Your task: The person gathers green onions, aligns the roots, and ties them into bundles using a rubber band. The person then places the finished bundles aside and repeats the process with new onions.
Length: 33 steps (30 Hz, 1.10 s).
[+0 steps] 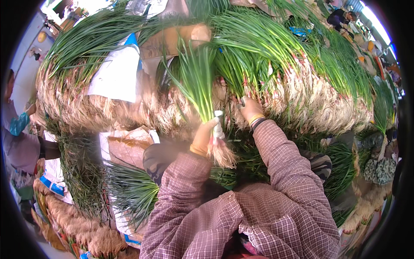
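Observation:
A bunch of green onions (pixel 203 100) stands upright in my gloved left hand (pixel 207 132), with green leaves pointing away from me and pale roots hanging below the fist. White-tipped glove fingers wrap its stems. To the right, my gloved right hand (pixel 250 108) reaches into a long heap of green onions (pixel 258 42), its fingertips at the reddish stem bases. Whether it pinches a stem is hard to tell. The heap's tangled roots (pixel 300 97) face me.
A white sack (pixel 118 71) lies over the left part of the heap. Beside my left knee are leaf scraps (pixel 81 168) and another bundle of onions (pixel 139 191). One person stands at the far left (pixel 19 139); another bends at the upper right (pixel 339 19).

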{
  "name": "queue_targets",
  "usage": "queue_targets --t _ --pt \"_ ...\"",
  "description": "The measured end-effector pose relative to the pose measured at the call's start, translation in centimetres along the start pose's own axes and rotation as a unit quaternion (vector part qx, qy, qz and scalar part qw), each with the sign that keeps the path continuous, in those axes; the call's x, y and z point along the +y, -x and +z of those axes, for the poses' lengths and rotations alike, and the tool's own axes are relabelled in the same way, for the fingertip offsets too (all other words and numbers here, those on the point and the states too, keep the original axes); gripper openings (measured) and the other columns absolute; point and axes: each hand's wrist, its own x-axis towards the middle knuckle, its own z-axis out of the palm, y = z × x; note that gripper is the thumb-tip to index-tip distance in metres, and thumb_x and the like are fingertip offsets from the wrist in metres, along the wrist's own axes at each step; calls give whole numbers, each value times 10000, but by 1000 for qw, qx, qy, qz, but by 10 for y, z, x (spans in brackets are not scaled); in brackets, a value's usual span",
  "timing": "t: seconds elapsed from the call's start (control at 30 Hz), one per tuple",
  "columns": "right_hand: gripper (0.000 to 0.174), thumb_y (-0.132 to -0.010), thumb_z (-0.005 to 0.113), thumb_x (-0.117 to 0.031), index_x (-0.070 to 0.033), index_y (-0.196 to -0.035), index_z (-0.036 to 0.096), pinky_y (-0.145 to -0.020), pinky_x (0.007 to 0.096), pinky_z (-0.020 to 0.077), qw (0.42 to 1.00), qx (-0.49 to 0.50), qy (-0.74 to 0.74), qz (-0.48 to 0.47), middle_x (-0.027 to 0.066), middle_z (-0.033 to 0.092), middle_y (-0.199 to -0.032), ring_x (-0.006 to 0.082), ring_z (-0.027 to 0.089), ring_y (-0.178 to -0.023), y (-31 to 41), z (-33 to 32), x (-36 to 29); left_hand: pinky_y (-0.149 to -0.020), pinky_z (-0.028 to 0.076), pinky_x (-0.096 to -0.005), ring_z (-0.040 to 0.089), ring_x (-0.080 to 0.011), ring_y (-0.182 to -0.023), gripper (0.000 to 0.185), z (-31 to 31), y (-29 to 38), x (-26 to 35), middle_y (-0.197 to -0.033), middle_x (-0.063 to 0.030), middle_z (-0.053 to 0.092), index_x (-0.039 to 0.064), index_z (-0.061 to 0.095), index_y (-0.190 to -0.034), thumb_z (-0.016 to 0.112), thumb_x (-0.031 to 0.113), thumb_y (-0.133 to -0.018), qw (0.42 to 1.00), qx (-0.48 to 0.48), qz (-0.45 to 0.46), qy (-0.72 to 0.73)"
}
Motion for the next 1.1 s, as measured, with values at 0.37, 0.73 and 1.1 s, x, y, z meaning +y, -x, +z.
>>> queue_targets --t 0.37,0.73,1.1 --pt "145 -905 657 -199 -80 -987 646 -535 184 450 851 -94 -513 -64 -30 604 -736 51 547 -597 106 -64 34 -491 554 -382 499 -180 -582 267 -5 2 -6 -588 -12 446 111 498 -737 583 289 -918 998 -67 -1 18" --pt "289 -892 643 -89 22 -1158 636 -675 248 501 987 -46 -130 -83 82 698 -953 104 609 -737 137 -34 17 -492 561 -292 649 -177 -654 157 32 15 -23 -762 -66 645 38 580 -1030 628 98 -893 998 13 6 -54" --pt "315 -832 686 -210 -109 -1129 669 -792 300 532 978 60 -20 -196 46 668 -1084 193 646 -891 164 -63 -4 -369 464 -278 611 -184 -551 191 35 17 -38 -781 -118 654 -16 538 -1080 585 5 -896 988 102 -15 -118"
